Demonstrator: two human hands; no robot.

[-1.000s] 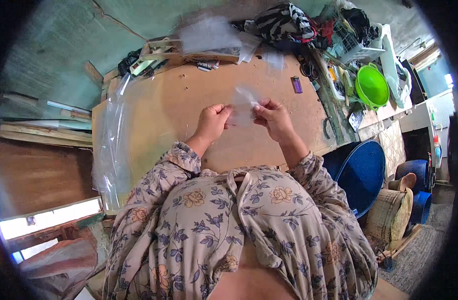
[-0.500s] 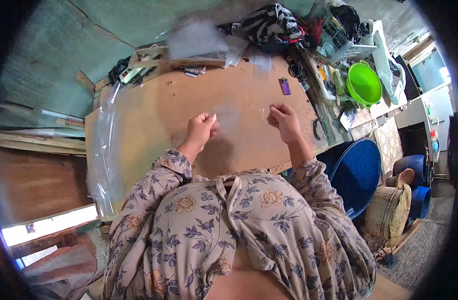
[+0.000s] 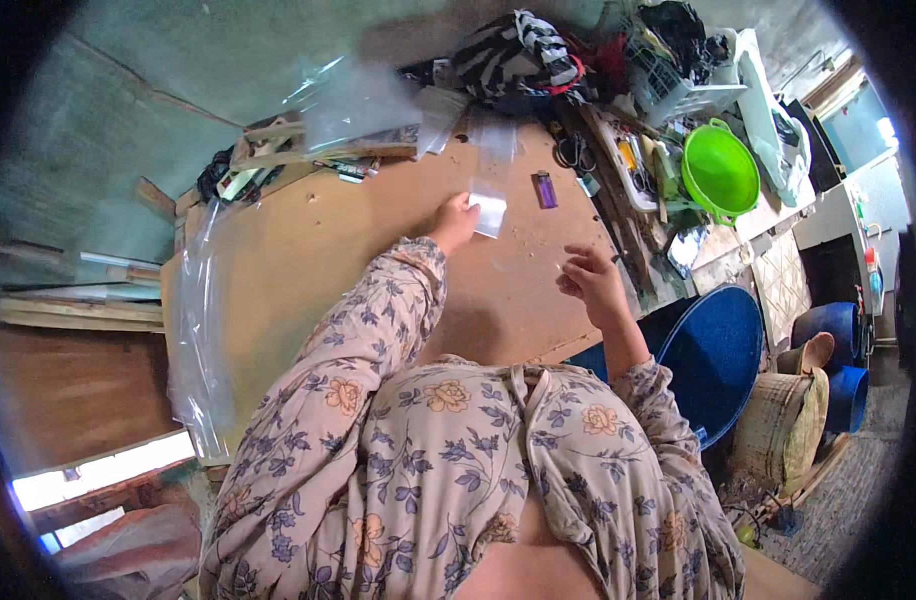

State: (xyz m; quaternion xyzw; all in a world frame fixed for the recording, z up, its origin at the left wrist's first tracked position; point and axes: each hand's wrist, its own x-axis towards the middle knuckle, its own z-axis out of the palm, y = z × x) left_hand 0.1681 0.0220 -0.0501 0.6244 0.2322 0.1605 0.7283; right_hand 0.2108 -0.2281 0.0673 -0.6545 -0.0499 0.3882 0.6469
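My left hand [image 3: 452,224] is stretched forward over the brown wooden table [image 3: 328,250] and pinches a small clear plastic bag [image 3: 489,213] by its near edge. My right hand [image 3: 590,282] hovers above the table's right part with its fingers loosely curled; whether anything tiny sits between them I cannot tell. Both forearms wear floral sleeves. A purple lighter [image 3: 545,189] lies just beyond the bag.
More clear plastic bags [image 3: 363,100] are piled at the table's far edge, and a plastic sheet [image 3: 193,330] hangs over its left edge. Scissors [image 3: 575,152], a green bowl [image 3: 720,172], striped cloth [image 3: 523,50] and a blue tub [image 3: 718,350] stand to the right.
My left hand has reached forward across the table with the small clear bag. My right hand has stayed near the right edge. The view has tilted.
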